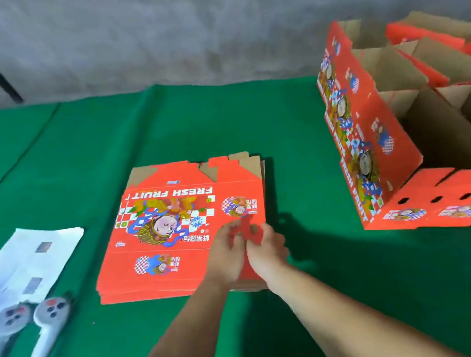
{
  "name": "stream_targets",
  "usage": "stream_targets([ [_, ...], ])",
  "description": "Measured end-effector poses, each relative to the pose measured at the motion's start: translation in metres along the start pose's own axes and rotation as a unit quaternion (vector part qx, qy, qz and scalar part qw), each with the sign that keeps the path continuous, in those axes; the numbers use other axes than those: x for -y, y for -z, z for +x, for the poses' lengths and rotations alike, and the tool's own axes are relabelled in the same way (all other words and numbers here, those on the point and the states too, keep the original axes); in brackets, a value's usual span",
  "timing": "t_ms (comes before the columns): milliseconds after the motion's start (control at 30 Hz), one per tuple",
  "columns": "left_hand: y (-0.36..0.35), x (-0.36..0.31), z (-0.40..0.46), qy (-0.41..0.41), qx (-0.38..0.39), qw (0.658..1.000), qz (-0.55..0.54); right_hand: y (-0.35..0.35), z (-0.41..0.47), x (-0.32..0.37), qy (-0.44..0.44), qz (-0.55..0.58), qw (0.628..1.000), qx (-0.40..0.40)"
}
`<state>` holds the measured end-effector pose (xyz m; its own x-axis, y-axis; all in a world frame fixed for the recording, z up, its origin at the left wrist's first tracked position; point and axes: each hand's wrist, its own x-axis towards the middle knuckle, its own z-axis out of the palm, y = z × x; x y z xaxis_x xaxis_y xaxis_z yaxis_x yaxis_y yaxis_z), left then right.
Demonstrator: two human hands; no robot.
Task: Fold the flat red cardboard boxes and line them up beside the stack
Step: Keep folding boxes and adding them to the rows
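A person's left hand point(226, 255) and right hand point(266, 252) met over the near right corner of a stack of flat red cardboard boxes point(176, 231), fingers curled and pinching a red flap point(248, 232) of the top sheet between them. The stack lay in the middle of a green cloth-covered table point(164, 121), its top sheet printed with "FRESH FRUIT" and a cartoon figure, brown cardboard tabs showing at its far edge. At the far right, well apart from the stack, folded red boxes point(398, 138) stood open in a row running away from the camera, brown interiors and dividers showing. At the near left lay white printed papers point(33, 257), with two white handheld controllers point(46, 323) resting just beside and partly over them. A grey wall point(183, 24) rose behind the table.
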<state>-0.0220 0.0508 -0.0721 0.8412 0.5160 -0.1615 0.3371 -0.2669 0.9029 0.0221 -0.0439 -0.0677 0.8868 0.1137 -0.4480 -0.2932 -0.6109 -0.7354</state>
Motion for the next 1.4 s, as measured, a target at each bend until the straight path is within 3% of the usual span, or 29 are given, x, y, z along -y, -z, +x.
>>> stream_targets([
  [67, 0.018, 0.023, 0.015, -0.037, 0.033, 0.985, 0.163, -0.011, 0.007, 0.005, -0.029, -0.048, 0.998, -0.035],
  [133, 0.027, 0.041, 0.023, -0.024, 0.063, 0.932, 0.357, -0.019, 0.015, 0.006, -0.046, -0.066, 0.995, -0.055],
  [167, 0.028, 0.047, 0.023, -0.012, 0.076, 0.913, 0.4, -0.022, 0.019, 0.007, -0.053, -0.061, 0.995, -0.063],
  [333, 0.008, 0.055, 0.006, -0.051, 0.1, 0.909, 0.401, -0.017, 0.036, 0.007, -0.102, 0.035, 0.986, -0.125],
  [433, -0.01, 0.049, -0.005, -0.063, 0.118, 0.921, 0.366, 0.003, 0.051, -0.007, -0.205, 0.176, 0.955, -0.124],
  [533, -0.013, 0.043, -0.007, -0.084, 0.119, 0.946, 0.29, 0.03, 0.06, -0.031, -0.237, 0.25, 0.931, -0.123],
  [633, 0.019, 0.045, 0.011, -0.067, -0.021, 0.968, 0.241, 0.058, 0.063, -0.055, -0.253, 0.248, 0.923, -0.148],
  [700, 0.05, 0.048, 0.03, 0.027, -0.13, 0.964, 0.229, 0.076, 0.062, -0.068, -0.246, 0.239, 0.925, -0.166],
  [767, 0.075, 0.046, 0.044, 0.104, -0.162, 0.968, 0.162, 0.091, 0.058, -0.078, -0.22, 0.251, 0.928, -0.167],
  [867, 0.096, 0.033, 0.044, 0.09, -0.105, 0.988, -0.076, 0.115, 0.05, -0.091, -0.185, 0.305, 0.922, -0.151],
  [900, 0.1, 0.029, 0.039, 0.083, -0.07, 0.988, -0.111, 0.123, 0.048, -0.093, -0.171, 0.328, 0.917, -0.147],
  [1033, 0.102, 0.017, 0.013, 0.039, 0.034, 0.988, -0.149, 0.157, 0.045, -0.093, -0.084, 0.422, 0.897, -0.1],
  [1133, 0.095, 0.004, -0.001, 0.008, 0.08, 0.981, -0.176, 0.177, 0.036, -0.087, -0.05, 0.416, 0.908, -0.026],
  [1233, 0.08, -0.01, -0.015, -0.012, 0.081, 0.975, -0.204, 0.19, 0.025, -0.09, -0.047, 0.394, 0.918, 0.01],
  [1400, 0.043, -0.046, -0.024, -0.053, 0.108, 0.962, -0.246, 0.213, 0.003, -0.091, -0.028, 0.381, 0.924, -0.012],
])
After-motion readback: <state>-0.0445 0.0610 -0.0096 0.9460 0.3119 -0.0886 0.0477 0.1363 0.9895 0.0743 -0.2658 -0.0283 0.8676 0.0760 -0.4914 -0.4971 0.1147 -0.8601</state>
